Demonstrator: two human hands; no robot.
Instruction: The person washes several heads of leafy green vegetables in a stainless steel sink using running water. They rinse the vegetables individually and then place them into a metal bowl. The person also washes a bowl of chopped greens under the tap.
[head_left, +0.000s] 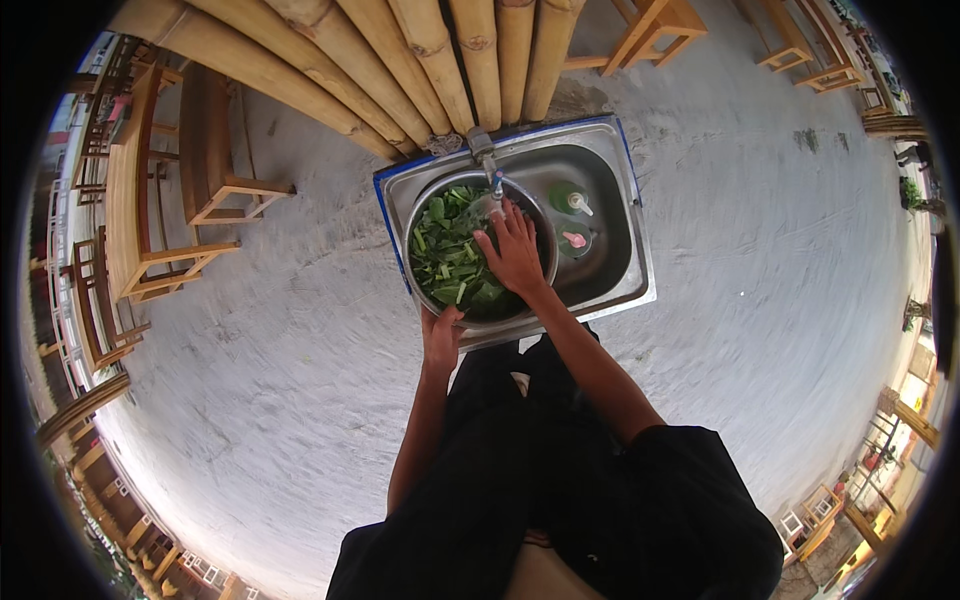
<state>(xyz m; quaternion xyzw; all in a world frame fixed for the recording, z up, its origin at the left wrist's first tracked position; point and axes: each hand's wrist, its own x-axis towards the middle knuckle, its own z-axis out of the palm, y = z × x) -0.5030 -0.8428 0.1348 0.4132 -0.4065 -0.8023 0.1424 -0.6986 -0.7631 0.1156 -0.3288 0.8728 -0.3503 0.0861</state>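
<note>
Chopped leafy greens lie in a round metal bowl on the left part of a stainless steel sink. My left hand grips the bowl's near rim, thumb over the edge. Over the right side of the bowl is my right hand, palm down with fingers apart, just below the tap. Water appears to run from the tap beside its fingertips. Whether that hand touches greens underneath is hidden. In the sink basin, right of the bowl, stand a green pump bottle and another bottle with a pink pump top.
Bamboo poles rise behind the sink. A wooden table and bench stand at the left, and wooden furniture at the back right. Grey concrete floor surrounds the sink.
</note>
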